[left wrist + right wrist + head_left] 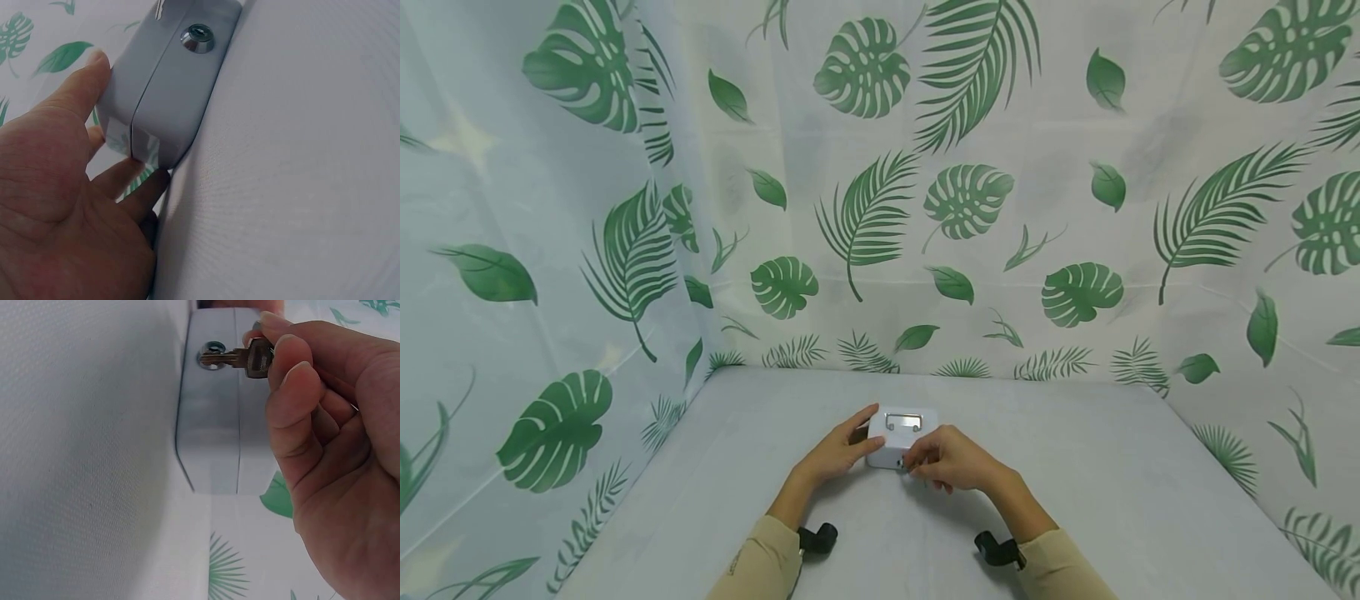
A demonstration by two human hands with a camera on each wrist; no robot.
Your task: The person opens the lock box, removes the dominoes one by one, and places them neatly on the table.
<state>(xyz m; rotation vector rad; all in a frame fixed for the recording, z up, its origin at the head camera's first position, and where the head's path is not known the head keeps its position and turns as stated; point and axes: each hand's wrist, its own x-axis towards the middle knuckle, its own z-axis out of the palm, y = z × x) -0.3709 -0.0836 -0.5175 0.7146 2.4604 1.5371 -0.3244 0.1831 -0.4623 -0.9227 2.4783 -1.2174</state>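
A small white cash box (886, 455) with a metal carry handle (903, 422) on its lid sits on the table. My left hand (838, 452) holds it by its left end, thumb along the front upper edge and other fingers around the side. On the box's front is a round silver lock (197, 39). My right hand (958, 460) pinches a key (257, 359) between thumb and fingers at the front. The key's blade overlaps the lock in the right wrist view; in the left wrist view its tip shows apart from the lock, over the lid's side.
A pale cloth covers the table (1075, 467). White sheeting with green leaf prints (985, 250) hangs behind and at both sides. Black wrist cameras (996, 548) are strapped by the beige sleeves (760, 562).
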